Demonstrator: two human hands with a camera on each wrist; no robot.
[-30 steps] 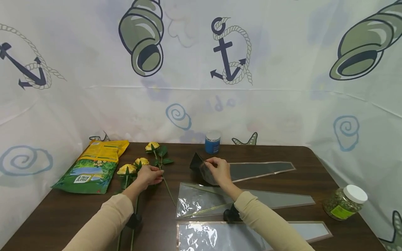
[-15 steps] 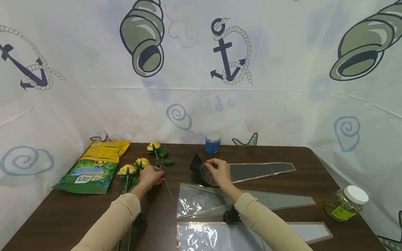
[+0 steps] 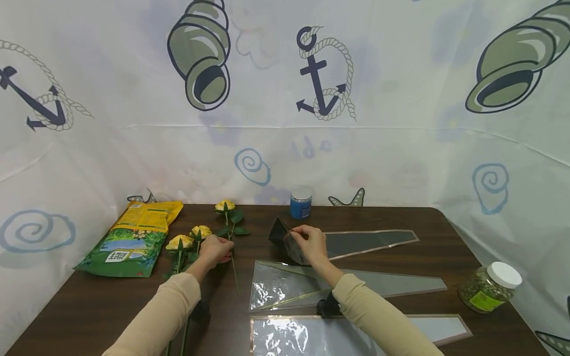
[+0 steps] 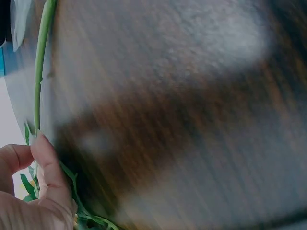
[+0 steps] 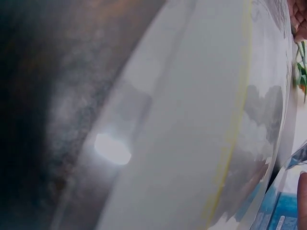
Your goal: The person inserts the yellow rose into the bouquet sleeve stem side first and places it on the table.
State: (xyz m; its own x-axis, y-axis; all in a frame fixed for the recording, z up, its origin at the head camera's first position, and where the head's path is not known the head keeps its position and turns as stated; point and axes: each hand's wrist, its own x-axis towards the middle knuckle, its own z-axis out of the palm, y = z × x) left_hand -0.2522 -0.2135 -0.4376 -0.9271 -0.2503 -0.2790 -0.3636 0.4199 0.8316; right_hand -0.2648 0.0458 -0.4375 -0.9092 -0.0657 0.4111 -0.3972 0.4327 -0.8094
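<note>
In the head view my left hand (image 3: 215, 249) pinches the stem of a yellow rose (image 3: 225, 206), its bloom pointing to the table's far side. The left wrist view shows the green stem (image 4: 38, 91) between thumb and forefinger. Two more yellow roses (image 3: 180, 242) lie just left of that hand, their stems partly under the forearm. My right hand (image 3: 310, 243) pinches the raised mouth of a dark clear-fronted flower sleeve (image 3: 369, 242), which gapes toward the left. In the right wrist view only a finger (image 5: 302, 201) shows at the edge.
Two paler flower sleeves, one grey (image 3: 401, 283) and one white (image 3: 307, 336), lie flat nearer me. A blue jar (image 3: 301, 203) stands at the back. A green and yellow bag (image 3: 133, 237) lies left, and a white-lidded jar (image 3: 490, 288) is at the right.
The held rose has turned: its bloom swung right and its stem's lower end swung left. My left forearm shifted slightly right. The right hand and the dark sleeve stayed put.
</note>
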